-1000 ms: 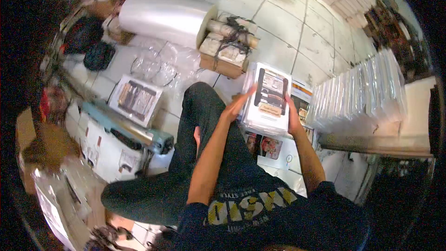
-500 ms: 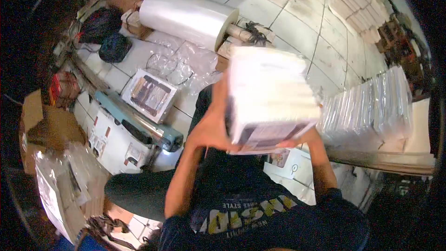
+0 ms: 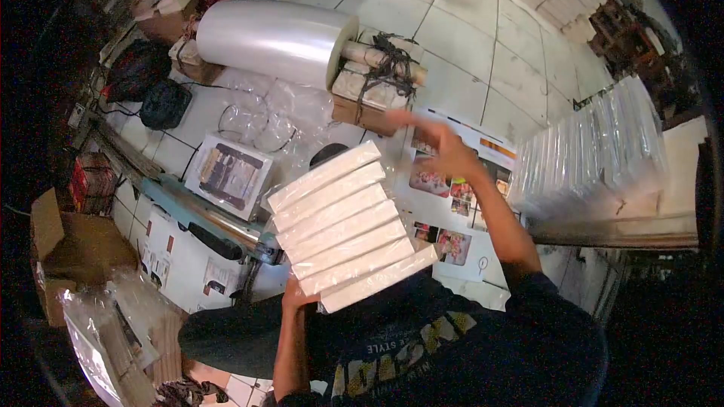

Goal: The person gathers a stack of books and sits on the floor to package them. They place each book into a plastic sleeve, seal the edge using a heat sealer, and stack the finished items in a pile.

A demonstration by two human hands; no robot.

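A stack of several plastic-wrapped white packs [image 3: 343,226] rests tilted over my lap. Beneath its lower left side my left hand [image 3: 300,294] grips it, the fingers mostly hidden under the packs. My right hand [image 3: 441,147] is off the stack, raised to its upper right above printed sheets [image 3: 456,245] on the floor. Its fingers are apart and blurred, with nothing in them. To the left of the stack, a wrapped pack with a dark printed picture [image 3: 230,175] lies by the blue-grey sealing machine [image 3: 200,215].
A large plastic film roll [image 3: 271,36] lies at the upper left, beside a tied bundle [image 3: 373,87]. Wrapped packs [image 3: 596,154] stand in a row at right. An open cardboard box [image 3: 90,245] and more packs [image 3: 113,339] are at left.
The stack has moved left and down and turned, now showing its separate edges. My right hand has let go of it and moved up. The printed sheets have come into fuller view.
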